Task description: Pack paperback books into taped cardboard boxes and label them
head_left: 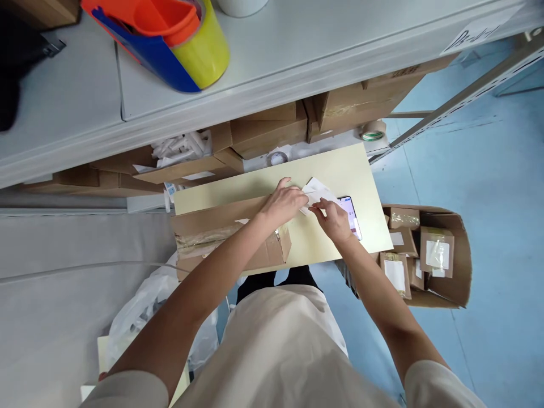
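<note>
A small white paper slip (317, 191), possibly a label, is between my hands above the cream board (255, 187). My left hand (285, 202) is curled over the slip's left edge, fingers closed on it. From the right, my right hand (332, 218) pinches its lower edge between thumb and fingers. Just beside my right hand lies a phone (351, 218) with its screen lit. An opened cardboard box (229, 229) lies on the left of the board, below my left forearm, with clear tape along it.
An open carton (461, 255) holding several small taped boxes stands on the floor at right. Tape rolls (278, 158) and cardboard boxes (267, 133) sit behind the board. A grey shelf (297, 51) overhangs, carrying a yellow tape roll (206, 51). Plastic bags (144, 306) lie at lower left.
</note>
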{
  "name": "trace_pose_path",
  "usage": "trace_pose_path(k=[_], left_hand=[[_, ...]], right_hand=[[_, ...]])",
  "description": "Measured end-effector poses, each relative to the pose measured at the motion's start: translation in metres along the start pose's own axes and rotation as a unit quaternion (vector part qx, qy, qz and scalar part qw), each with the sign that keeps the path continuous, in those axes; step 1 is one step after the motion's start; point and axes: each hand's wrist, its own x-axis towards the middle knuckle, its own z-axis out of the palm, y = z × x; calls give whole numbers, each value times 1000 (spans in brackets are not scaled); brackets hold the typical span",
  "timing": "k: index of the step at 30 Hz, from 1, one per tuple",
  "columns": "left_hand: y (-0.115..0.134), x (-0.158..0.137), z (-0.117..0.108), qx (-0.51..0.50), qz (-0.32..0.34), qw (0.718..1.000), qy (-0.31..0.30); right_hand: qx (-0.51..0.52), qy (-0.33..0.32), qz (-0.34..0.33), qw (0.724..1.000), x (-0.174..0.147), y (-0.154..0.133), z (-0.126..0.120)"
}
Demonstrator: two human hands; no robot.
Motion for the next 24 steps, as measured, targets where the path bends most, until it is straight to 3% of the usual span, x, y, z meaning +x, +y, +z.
trace_pose_path(k=[5, 9, 11, 13, 15, 17, 18, 20, 24], left_hand=[[-3, 2, -9, -103, -59, 991, 55], [-6, 20, -8, -181, -148, 971, 41], [-8, 29, -4, -257, -174, 950, 38], [-10, 34, 1, -353, -188, 915, 51], [-13, 34, 4, -449, -192, 870, 72], [-17, 32, 4, -527, -175, 828, 84], [-19, 30, 4, -550, -161, 815, 85], [-21, 25, 1, -546, -148, 818, 104], [-10, 10, -15, -332, -173, 895, 244]], right_hand=[[47, -49, -97, 993, 6, -4, -14], [46, -93, -189, 977, 12, -3, -24], [50, -110, -192, 974, 11, 0, -25], [47, -94, -135, 985, 8, 2, -24], [27, -1, -18, 999, 7, 2, -21], [23, 105, 100, 989, 9, 1, -17], [37, 127, 139, 981, 12, -1, -14], [87, 101, 167, 977, 20, -4, -7], [111, 33, 163, 980, 37, -9, 6]])
